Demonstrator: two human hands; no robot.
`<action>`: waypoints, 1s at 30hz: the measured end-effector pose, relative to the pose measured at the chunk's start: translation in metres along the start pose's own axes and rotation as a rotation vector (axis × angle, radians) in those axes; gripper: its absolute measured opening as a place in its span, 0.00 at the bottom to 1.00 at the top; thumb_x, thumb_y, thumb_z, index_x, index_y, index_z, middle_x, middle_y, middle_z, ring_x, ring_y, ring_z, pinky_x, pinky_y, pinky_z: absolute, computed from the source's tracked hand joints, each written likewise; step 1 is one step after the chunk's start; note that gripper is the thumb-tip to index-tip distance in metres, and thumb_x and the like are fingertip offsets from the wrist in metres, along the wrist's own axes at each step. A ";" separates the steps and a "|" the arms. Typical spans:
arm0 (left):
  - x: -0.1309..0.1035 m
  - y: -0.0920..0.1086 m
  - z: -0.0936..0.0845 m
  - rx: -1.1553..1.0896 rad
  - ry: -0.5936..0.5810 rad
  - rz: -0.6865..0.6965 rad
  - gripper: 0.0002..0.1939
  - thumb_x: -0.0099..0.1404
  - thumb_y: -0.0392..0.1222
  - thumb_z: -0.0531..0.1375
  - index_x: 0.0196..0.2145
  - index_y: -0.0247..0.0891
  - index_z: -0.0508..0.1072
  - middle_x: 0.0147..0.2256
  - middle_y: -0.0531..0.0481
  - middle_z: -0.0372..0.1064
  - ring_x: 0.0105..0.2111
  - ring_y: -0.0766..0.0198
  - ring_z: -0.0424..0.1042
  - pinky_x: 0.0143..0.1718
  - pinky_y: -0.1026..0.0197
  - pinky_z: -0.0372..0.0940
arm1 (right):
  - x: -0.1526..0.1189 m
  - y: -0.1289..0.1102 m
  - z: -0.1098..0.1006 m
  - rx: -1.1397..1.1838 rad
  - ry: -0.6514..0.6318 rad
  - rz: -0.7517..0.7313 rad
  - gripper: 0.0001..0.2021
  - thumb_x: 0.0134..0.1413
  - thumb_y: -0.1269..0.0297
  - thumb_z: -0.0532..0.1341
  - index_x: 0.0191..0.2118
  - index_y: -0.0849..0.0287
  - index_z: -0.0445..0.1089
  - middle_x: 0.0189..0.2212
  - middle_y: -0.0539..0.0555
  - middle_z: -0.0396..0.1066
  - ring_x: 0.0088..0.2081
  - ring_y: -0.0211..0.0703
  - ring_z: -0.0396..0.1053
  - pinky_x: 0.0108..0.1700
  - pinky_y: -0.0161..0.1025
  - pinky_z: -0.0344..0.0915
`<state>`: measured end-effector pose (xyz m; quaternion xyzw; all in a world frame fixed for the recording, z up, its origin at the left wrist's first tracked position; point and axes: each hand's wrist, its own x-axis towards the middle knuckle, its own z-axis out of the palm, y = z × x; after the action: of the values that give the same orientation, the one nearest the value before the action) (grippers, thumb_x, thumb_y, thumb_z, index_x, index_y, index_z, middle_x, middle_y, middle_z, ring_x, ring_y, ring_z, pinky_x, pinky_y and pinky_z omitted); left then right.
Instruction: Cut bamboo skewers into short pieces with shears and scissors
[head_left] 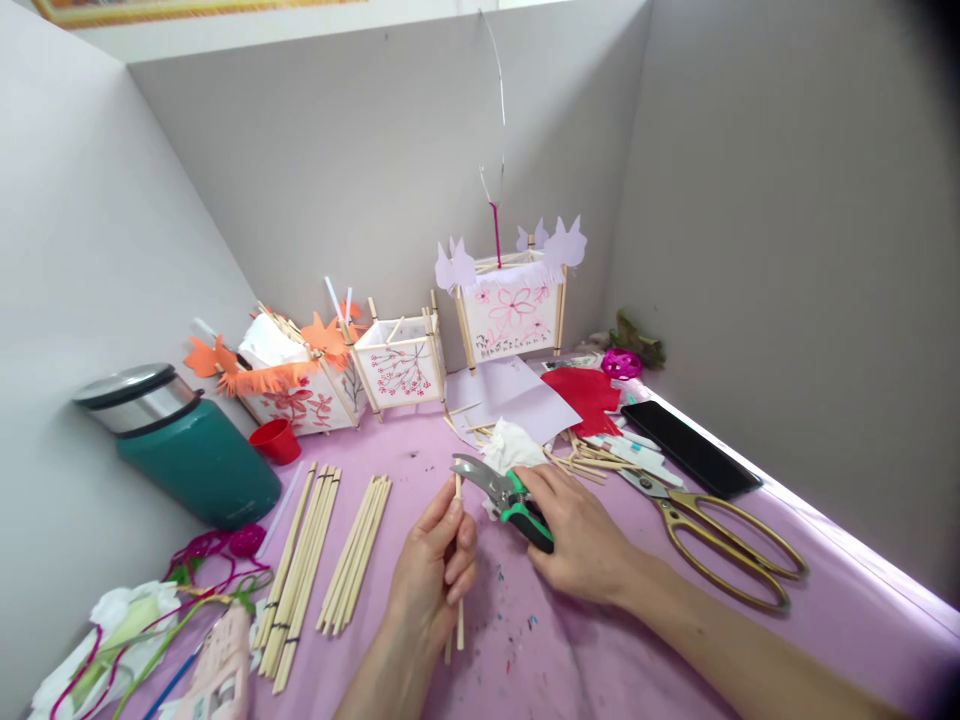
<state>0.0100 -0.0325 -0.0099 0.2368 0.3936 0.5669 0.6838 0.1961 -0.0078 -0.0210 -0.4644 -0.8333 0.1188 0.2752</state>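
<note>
Holding a thin stick (pixel 459 482) upright in the left hand (pixel 435 560), its top right by the clippers (pixel 501 492)
The right hand (pixel 574 530) grips the clippers; if they slip sideways, they could nick the left fingers (pixel 435 515) just below

The head camera looks forward and down across the table (pixel 540 655).
</note>
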 end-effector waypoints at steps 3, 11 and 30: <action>0.000 0.000 0.000 0.004 -0.008 -0.006 0.17 0.67 0.33 0.55 0.53 0.35 0.65 0.20 0.60 0.59 0.10 0.77 0.44 0.08 0.75 0.44 | 0.000 0.000 -0.001 0.012 -0.015 -0.003 0.30 0.40 0.72 0.61 0.54 0.59 0.61 0.47 0.60 0.65 0.47 0.54 0.63 0.50 0.48 0.62; 0.000 -0.002 -0.004 -0.034 -0.066 -0.013 0.18 0.67 0.33 0.55 0.55 0.36 0.65 0.20 0.61 0.58 0.11 0.78 0.43 0.08 0.75 0.44 | 0.000 0.003 0.002 0.065 -0.025 0.041 0.23 0.42 0.75 0.59 0.48 0.57 0.64 0.41 0.56 0.66 0.42 0.50 0.66 0.43 0.42 0.63; -0.004 0.003 -0.007 -0.171 -0.216 -0.080 0.12 0.70 0.31 0.51 0.47 0.37 0.70 0.18 0.60 0.56 0.10 0.77 0.41 0.08 0.75 0.44 | 0.000 0.003 0.000 0.149 -0.015 0.004 0.24 0.40 0.76 0.59 0.48 0.56 0.64 0.41 0.56 0.67 0.42 0.49 0.66 0.43 0.43 0.63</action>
<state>0.0024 -0.0365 -0.0107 0.2216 0.2771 0.5418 0.7619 0.1979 -0.0065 -0.0223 -0.4436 -0.8232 0.1845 0.3027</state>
